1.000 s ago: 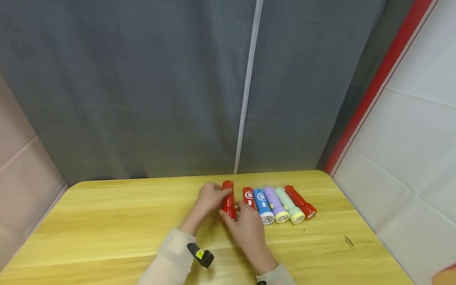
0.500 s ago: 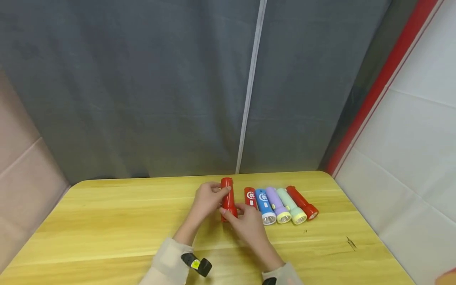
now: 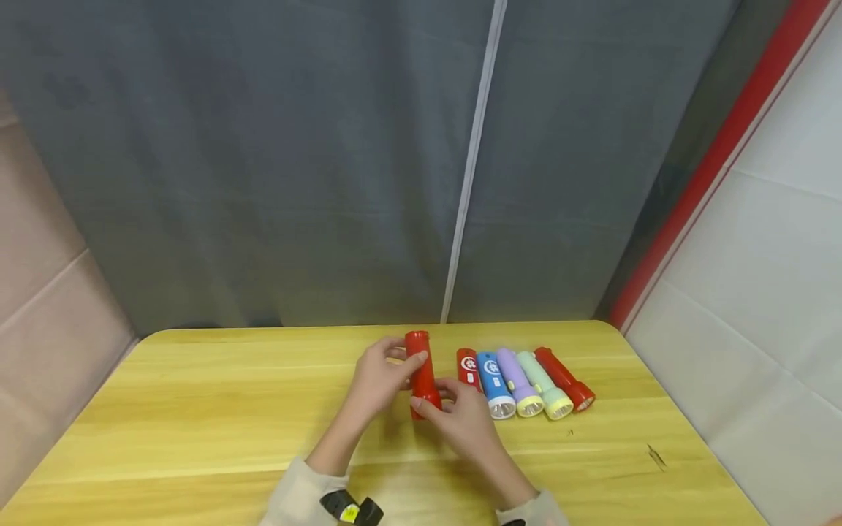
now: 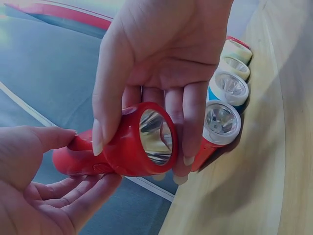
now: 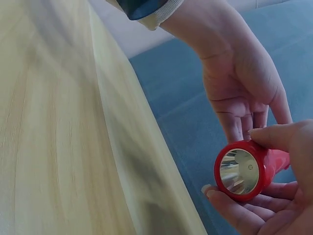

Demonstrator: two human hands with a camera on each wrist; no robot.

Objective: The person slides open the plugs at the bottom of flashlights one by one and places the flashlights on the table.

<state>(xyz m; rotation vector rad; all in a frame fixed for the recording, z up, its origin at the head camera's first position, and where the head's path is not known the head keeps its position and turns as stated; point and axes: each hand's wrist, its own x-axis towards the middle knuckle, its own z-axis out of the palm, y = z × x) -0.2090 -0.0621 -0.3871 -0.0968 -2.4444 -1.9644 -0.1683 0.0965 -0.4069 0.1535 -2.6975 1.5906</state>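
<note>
Both hands hold one red flashlight [image 3: 422, 369] left of a row of flashlights. My left hand [image 3: 378, 376] grips its tail end, thumb on top and fingers beneath. Around the wider head, my right hand [image 3: 465, 424] has its thumb on one side and its fingers on the other. The left wrist view shows the flashlight's round lens [image 4: 157, 137] and silver reflector facing the camera, unlit. In the right wrist view the red rim [image 5: 261, 166] sits between the right thumb and fingers, and the left hand [image 5: 239, 78] reaches in from above.
To the right lie several flashlights side by side: a red one [image 3: 468, 367] with a white logo, a blue one [image 3: 492, 380], a purple one [image 3: 516, 376], a mint one [image 3: 542, 380] and another red one [image 3: 562, 376]. A grey curtain [image 3: 263, 183] hangs behind the wooden table [image 3: 230, 424].
The held flashlight has shifted slightly left, away from the row, and tilts a little more. Both hands keep their hold. The head view has turned slightly, so the row appears further right.
</note>
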